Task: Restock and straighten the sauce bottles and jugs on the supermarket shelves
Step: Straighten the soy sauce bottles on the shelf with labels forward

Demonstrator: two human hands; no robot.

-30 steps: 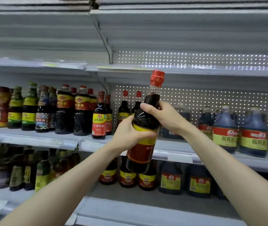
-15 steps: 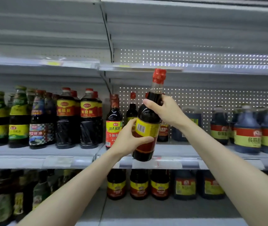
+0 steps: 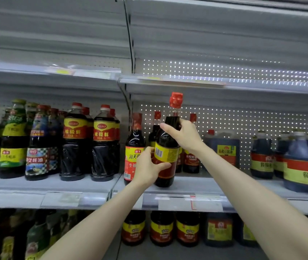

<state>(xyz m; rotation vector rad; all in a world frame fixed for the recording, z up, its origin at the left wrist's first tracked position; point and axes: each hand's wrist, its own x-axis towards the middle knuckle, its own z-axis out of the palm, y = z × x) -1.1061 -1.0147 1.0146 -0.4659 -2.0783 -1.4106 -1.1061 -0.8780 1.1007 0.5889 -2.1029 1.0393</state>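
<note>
The red-capped sauce bottle point(image 3: 166, 147) is held slightly tilted just right of the red-labelled bottle point(image 3: 133, 156); its lower body is gripped by the left hand point(image 3: 147, 168), and its neck and shoulder are clasped by the right hand point(image 3: 185, 136)

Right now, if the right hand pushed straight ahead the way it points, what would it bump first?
Likely the rear bottle standing behind the held bottle that the right hand grips, though depth is unclear.
</note>
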